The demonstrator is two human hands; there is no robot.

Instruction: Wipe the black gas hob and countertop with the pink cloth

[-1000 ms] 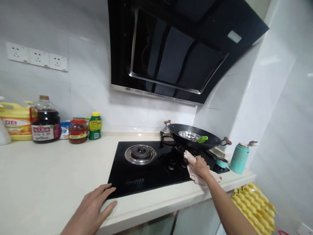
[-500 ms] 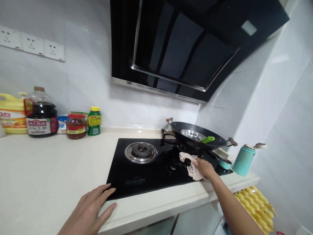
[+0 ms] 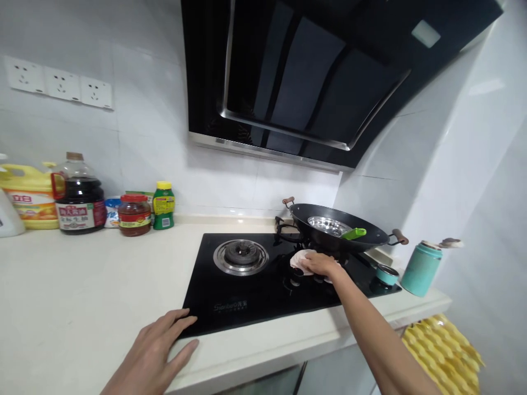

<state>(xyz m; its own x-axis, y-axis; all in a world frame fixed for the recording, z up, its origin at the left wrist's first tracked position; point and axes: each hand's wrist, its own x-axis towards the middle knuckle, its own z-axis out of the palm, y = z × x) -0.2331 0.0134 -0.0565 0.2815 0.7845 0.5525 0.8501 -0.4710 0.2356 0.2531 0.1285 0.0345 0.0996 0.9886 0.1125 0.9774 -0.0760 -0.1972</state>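
Note:
A pale pink cloth (image 3: 300, 259) lies under my right hand (image 3: 323, 264), whose fingers press it onto the black glass gas stove (image 3: 247, 288) just behind the control knobs (image 3: 295, 278). Part of the cloth is hidden by the hand. My left hand (image 3: 158, 345) rests with fingers spread at the stove's front left corner, its fingertips on the glass edge. A black wok (image 3: 366, 235) sits on the right burner, close behind my right hand. Inside it are a shiny metal strainer (image 3: 325, 224) and a bright green handle (image 3: 354, 233). The left burner (image 3: 241, 255) is uncovered.
A turquoise flask (image 3: 422, 269) and its cup (image 3: 387, 274) stand at the right. Along the wall at left are a soy sauce jug (image 3: 80, 206), a red-lidded jar (image 3: 134, 216) and a green bottle (image 3: 163, 206). The dark range hood (image 3: 296, 82) overhangs the stove.
My right hand has moved the cloth left and further back, past the knobs toward the wok. My left hand stays at the stove corner. The view has shifted slightly.

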